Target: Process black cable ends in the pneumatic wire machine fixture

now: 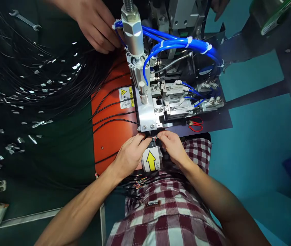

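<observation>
My left hand (130, 153) is closed, thumb and forefinger pinched together just below the front of the metal machine head (146, 114). A black cable (106, 157) runs across the orange plate (104, 136) into its grip. Opposite it, my right hand (173, 145) is closed in a pinch, its fingertips at a small wire end (155, 137) with bits of red and silver. That piece is too small to make out fully. Right below the fingertips sits a rounded cover (158, 152) with a yellow arrow.
Another person's hand (98, 29) rests at the cable bundle (94, 71), at the back left. Many cables with silver ends lie left, near a wrench (25, 19). Blue air tubes (176, 42) arch over the machine. Red-handled scissors (195, 124) lie right. Stripped wire ends (139, 182) hang near my lap.
</observation>
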